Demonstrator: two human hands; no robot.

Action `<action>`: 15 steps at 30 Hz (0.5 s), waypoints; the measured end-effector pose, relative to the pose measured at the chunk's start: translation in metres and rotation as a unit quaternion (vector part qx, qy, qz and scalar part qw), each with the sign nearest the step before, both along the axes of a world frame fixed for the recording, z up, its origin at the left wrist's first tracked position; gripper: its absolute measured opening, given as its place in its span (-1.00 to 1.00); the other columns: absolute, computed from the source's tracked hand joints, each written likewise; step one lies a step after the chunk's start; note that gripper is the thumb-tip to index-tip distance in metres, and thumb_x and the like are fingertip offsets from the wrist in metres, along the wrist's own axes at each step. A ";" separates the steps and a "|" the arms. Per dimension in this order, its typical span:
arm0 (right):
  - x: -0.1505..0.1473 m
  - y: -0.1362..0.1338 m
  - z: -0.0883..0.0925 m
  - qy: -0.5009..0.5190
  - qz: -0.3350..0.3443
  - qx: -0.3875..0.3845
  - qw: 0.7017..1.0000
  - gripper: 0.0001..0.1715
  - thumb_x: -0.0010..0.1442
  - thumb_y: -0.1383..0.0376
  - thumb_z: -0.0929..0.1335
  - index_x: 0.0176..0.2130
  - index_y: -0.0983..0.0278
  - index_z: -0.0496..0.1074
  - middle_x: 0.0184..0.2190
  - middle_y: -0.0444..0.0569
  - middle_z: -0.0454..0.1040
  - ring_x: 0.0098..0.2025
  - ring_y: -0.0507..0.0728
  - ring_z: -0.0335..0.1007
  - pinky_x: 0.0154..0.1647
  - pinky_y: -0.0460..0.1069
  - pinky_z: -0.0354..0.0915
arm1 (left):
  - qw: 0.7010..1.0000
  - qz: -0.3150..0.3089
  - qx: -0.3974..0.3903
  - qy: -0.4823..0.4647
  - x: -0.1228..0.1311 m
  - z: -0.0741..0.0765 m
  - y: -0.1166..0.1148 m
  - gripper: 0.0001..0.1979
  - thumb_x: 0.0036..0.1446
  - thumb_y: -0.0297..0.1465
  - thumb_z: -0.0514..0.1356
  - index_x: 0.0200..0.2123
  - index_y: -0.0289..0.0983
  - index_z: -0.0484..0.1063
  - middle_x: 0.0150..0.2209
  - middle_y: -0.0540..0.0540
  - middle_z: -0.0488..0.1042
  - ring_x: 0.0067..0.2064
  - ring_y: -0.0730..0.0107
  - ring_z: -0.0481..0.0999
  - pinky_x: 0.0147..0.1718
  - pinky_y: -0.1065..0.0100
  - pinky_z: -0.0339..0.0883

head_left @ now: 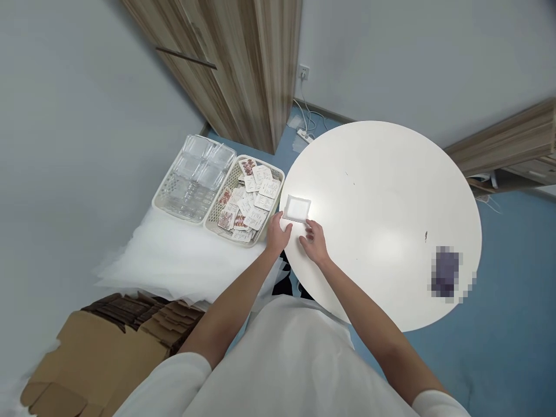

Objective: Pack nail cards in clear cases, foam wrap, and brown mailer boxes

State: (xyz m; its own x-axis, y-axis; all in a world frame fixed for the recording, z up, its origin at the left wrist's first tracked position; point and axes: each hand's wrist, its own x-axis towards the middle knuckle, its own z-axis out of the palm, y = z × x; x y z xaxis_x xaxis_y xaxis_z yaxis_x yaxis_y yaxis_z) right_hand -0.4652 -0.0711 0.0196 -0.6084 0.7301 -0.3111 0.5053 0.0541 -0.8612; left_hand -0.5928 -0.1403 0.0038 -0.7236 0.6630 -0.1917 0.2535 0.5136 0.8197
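Shirt; left grip, curled right grip at case

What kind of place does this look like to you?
Probably a small packing room: a basket of printed cards sits beside clear plastic containers, and folded brown cardboard is piled at lower left.

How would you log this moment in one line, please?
small case: on table; left hand: at left corner; right hand: at right corner
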 end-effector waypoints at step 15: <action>0.058 -0.010 0.065 0.104 0.061 0.019 0.993 -0.54 0.06 0.24 0.23 -0.01 0.22 0.20 -0.07 0.03 0.30 -0.43 -0.01 0.25 -0.28 0.03 0.28 | 1.000 -0.020 -0.013 0.010 0.073 0.084 -0.085 -0.65 0.06 -0.27 0.10 -0.06 -0.21 0.29 0.01 -0.12 0.31 0.02 0.27 0.32 -0.06 0.27 0.26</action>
State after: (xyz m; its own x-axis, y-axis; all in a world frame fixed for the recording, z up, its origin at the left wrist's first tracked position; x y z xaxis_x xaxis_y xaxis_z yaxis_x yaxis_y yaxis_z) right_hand -0.4068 -0.0810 0.0847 -0.7413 0.6557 -0.1433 0.3052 0.1392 -0.9420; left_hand -0.5201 -0.2253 0.0877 -0.7001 0.6869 -0.1950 0.2907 0.5237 0.8008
